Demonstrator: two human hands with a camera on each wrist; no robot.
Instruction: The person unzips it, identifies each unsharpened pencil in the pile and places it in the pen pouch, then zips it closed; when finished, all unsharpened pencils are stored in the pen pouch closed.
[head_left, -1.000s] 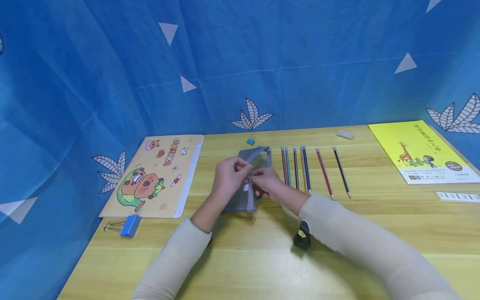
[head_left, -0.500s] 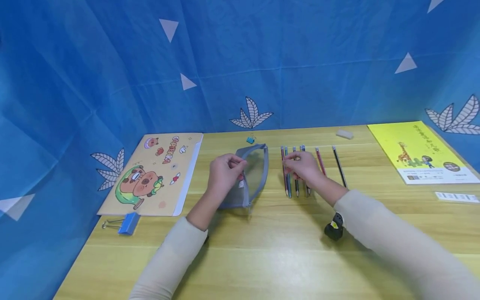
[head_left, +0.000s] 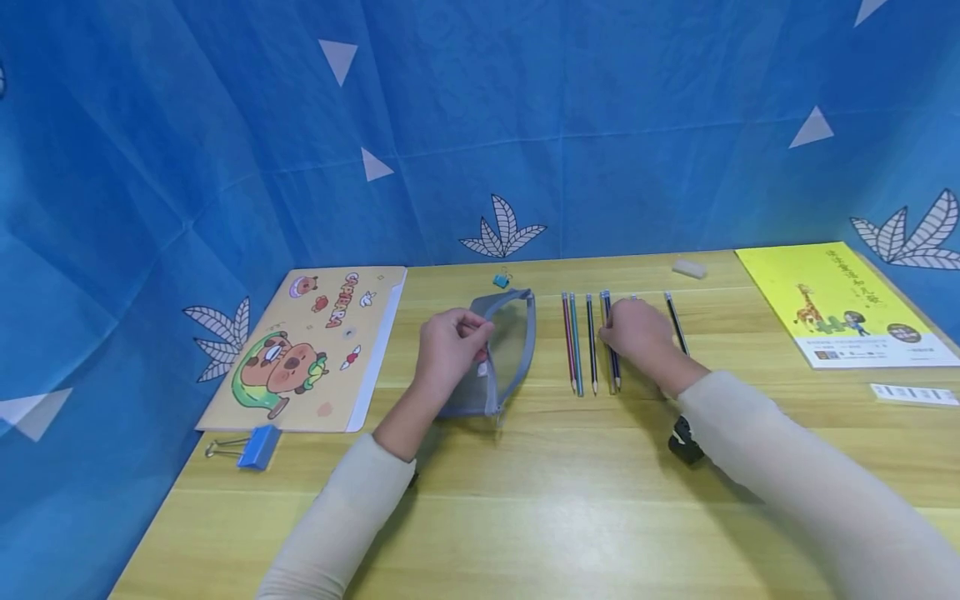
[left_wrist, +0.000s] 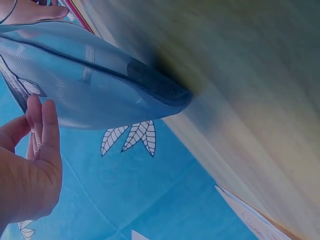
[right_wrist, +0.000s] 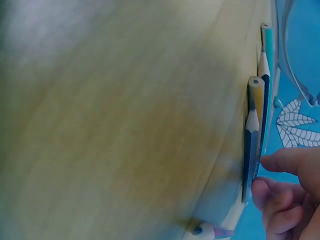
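A grey pouch (head_left: 507, 354) is being held beside a row of pencils (head_left: 592, 354) on the worktop (head_left: 525, 517), its edge being pinched by the fingers of the left hand (head_left: 444, 350). The right hand (head_left: 639, 332) is being held at the middle pair (head_left: 616, 368); whether they are being gripped cannot be told.

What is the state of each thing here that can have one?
Mesh pouch: mouth open, rim pinched by left hand
Pencils: lying, some sharpened, some unsharpened
Right hand: at pencils, grip unclear
Capybara folder: closed, flat
Yellow book: closed, flat
Blue binder clip: wire handles extended
Teal clip: unclear
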